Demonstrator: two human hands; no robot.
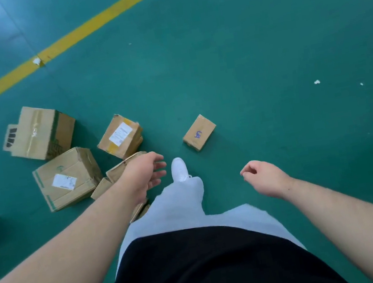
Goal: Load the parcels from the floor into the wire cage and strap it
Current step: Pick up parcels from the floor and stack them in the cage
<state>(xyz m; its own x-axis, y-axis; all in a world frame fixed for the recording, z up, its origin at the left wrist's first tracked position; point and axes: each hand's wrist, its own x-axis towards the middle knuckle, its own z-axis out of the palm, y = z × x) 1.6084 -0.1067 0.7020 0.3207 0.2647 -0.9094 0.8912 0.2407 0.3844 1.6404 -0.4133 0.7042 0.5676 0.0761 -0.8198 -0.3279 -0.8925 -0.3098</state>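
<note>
Cardboard parcels (66,178) lie clustered on the left, none in hand; the left hand (143,174) hangs above them, fingers loosely spread, empty. A small marked parcel (199,132) sits apart; the right hand (265,177), loosely curled, holds nothing. Next likely needs a stoop and firm grip. Green floor (263,43), yellow line (66,38); cage unseen.

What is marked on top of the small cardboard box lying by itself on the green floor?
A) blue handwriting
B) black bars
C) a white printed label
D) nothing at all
A: the lone small box shows blue handwritten marks on its top face and no label.
</note>
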